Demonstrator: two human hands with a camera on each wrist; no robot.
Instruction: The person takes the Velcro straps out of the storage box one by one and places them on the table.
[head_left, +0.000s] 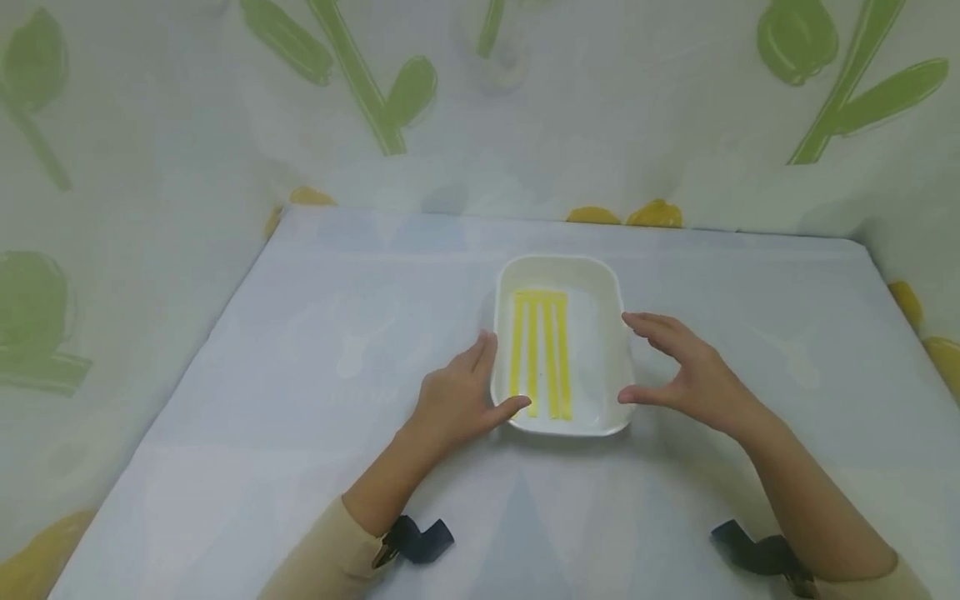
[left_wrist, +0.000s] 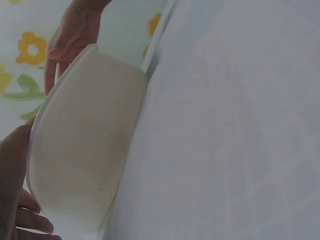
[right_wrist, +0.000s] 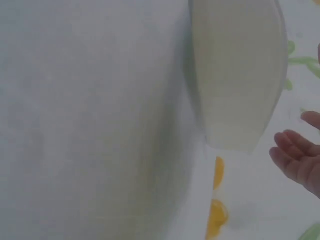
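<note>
A white rectangular tray (head_left: pixel 596 350) with rounded corners sits on the table, holding thin yellow strips (head_left: pixel 551 358) on its left half. Several strips run lengthwise, and one crosses their far ends. My left hand (head_left: pixel 453 400) lies along the tray's left side, its fingers fairly straight against the outer wall and the thumb reaching over the near-left rim. On the other side, my right hand (head_left: pixel 701 375) is spread, with fingertips and thumb close to the right rim; contact there is hard to tell. Both wrist views show the tray's plain outer wall (left_wrist: pixel 90 130).
A pale cloth covers the table (head_left: pixel 300 333) on both sides of the tray. Behind it hangs a backdrop (head_left: pixel 562 125) printed with green leaves and yellow flowers. Dark wrist straps (head_left: pixel 423 540) sit at both sleeve cuffs.
</note>
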